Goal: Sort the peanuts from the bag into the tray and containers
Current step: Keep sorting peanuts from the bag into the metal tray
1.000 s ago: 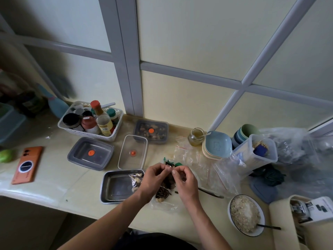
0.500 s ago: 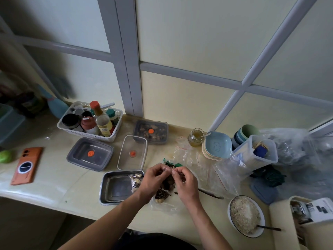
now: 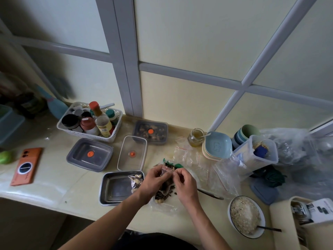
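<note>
Head view of a cream counter (image 3: 54, 186) below a grey-framed window (image 3: 126, 69); clock directions are read from the two hands, 12 o'clock pointing to the window. Left hand (image 3: 153, 181) and right hand (image 3: 183, 184) meet at the centre, knuckles up, each pinching the upper edge of a clear plastic bag (image 3: 164, 193) between thumb and curled fingertips; the two pinches lie just beside each other. The bag runs from the fingers down to the counter at 6 o'clock, holding dark pieces mixed with pale peanuts (image 3: 160, 201), which gather at its lower end. At 9 o'clock, just beside the left hand, lies a steel tray (image 3: 103, 188); a small clear packet (image 3: 136, 178) of pale kernels rests in its right end, partly hidden by the left hand. At 10 o'clock stand a grey container (image 3: 89, 154) with an orange dot and a clear container (image 3: 132, 153), also dotted orange, side by side. At 11 o'clock a lidded container (image 3: 150, 132) shows brown contents through its lid. A white basket (image 3: 86, 136) of bottles stands farther off at 10 o'clock, an orange phone (image 3: 26, 166) well apart at 9 o'clock. At 1 to 2 o'clock lie empty zip bags (image 3: 191, 157), a jar (image 3: 195, 137) and stacked blue dishes (image 3: 217, 146). At 4 o'clock stands a bowl (image 3: 228, 212) of rice-like food with a utensil handle on its rim
</note>
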Tool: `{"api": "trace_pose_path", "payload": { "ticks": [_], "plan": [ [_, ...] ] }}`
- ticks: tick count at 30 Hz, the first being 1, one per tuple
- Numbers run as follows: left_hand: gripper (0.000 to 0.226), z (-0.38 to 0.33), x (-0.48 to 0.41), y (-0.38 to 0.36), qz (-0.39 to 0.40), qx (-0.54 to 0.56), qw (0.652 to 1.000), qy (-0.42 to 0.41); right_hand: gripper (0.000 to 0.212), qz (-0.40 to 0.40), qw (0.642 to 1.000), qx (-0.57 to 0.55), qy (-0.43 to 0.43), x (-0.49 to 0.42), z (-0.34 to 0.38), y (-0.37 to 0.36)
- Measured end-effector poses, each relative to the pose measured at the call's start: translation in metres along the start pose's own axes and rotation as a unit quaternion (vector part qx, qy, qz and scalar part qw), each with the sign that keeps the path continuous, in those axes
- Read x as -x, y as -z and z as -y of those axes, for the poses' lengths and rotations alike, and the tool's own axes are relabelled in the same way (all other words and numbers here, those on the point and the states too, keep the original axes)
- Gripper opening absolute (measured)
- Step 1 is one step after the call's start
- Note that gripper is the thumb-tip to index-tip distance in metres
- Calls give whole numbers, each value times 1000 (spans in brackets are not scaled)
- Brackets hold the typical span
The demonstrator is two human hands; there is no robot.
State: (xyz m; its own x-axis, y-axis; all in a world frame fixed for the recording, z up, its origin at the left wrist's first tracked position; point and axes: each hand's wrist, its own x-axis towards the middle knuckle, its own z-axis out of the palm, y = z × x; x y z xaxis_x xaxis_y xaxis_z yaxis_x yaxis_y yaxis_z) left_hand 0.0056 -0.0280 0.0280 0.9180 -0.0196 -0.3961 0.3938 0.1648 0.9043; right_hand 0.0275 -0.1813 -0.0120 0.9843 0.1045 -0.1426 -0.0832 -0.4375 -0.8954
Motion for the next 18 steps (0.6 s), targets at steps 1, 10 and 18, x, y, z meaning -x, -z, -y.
{"api": "trace_pose_path", "payload": {
  "ticks": [1, 10, 18],
  "plan": [
    [14, -1, 0, 0, -3, -2, 1000, 3, 17, 2, 1000, 2, 8, 1, 1, 0],
    [18, -6, -3, 0, -8, 4, 1000, 12, 11, 0, 1000, -7, 21, 0, 1, -2],
    [13, 1, -1, 3, -20, -32, 999, 3, 18, -5, 999, 15, 38, 3, 7, -1]
  ]
}}
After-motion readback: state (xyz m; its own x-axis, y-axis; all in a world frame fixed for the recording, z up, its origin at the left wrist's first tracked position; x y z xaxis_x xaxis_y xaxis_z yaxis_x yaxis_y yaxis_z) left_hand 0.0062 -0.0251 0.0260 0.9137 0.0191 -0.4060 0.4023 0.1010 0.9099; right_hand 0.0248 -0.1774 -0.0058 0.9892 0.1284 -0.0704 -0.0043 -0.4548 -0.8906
